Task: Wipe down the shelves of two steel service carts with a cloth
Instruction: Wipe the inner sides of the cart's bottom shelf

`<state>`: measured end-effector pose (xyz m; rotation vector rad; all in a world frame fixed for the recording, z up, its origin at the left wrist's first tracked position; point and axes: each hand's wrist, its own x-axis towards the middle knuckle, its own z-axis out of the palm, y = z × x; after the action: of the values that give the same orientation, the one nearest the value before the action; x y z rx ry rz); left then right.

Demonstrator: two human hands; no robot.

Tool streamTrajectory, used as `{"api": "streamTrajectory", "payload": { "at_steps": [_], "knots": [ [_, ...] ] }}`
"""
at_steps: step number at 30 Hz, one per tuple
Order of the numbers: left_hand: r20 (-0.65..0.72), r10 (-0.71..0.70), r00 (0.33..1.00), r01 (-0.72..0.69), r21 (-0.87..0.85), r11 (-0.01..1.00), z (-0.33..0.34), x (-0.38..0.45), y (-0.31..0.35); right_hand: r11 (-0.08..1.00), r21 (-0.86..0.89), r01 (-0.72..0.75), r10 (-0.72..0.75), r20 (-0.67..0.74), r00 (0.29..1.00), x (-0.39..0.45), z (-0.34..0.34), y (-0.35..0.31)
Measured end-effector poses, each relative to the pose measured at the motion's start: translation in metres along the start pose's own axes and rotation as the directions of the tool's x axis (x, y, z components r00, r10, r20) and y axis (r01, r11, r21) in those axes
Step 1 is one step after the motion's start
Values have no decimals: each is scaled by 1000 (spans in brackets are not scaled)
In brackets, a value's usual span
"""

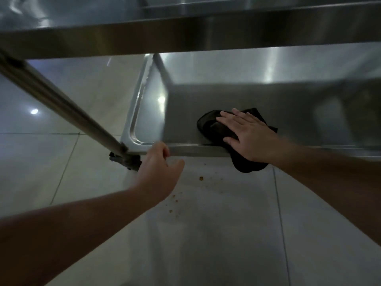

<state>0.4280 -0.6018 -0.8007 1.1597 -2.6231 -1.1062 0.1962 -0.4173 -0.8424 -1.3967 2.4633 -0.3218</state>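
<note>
A dark cloth lies on the bottom shelf of a steel cart, near its front rim, with one corner hanging over the edge. My right hand presses flat on the cloth with straight fingers. My left hand hovers just in front of the shelf's front rim, near the left corner. Its fingers are loosely curled and hold nothing. The upper shelf of the cart spans the top of the view.
A slanted steel leg runs down to a caster at the cart's front left corner. Pale floor tiles lie below, with several small brown crumbs scattered just in front of the cart.
</note>
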Motion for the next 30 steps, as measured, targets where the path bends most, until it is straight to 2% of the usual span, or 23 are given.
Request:
{"api": "streamTrajectory", "payload": {
  "at_steps": [4,10,14,19,23,27,30],
  "knots": [
    [38,248,968,-250,64,966,18,-1,37,999,-19,-43,43,-26,999,-35,-12,47],
    [123,416,901,-427,85,900,52,-3,76,994,-35,-106,104,-60,993,-87,-31,104],
    [176,536,826,-557,107,823,74,-4,105,988,-35,-151,149,-54,987,-119,-44,141],
    [308,598,740,-664,185,725,108,-10,134,976,-15,-216,214,-63,975,-157,-56,192],
    [428,633,645,-757,248,604,137,-12,150,959,-3,-282,281,-82,956,-187,-66,231],
    [476,671,569,-820,267,506,171,-16,170,937,6,-349,348,-100,932,-211,-74,257],
    [524,694,494,-870,301,391,197,-22,182,904,17,-427,426,-105,898,-226,-77,272]
  ]
}}
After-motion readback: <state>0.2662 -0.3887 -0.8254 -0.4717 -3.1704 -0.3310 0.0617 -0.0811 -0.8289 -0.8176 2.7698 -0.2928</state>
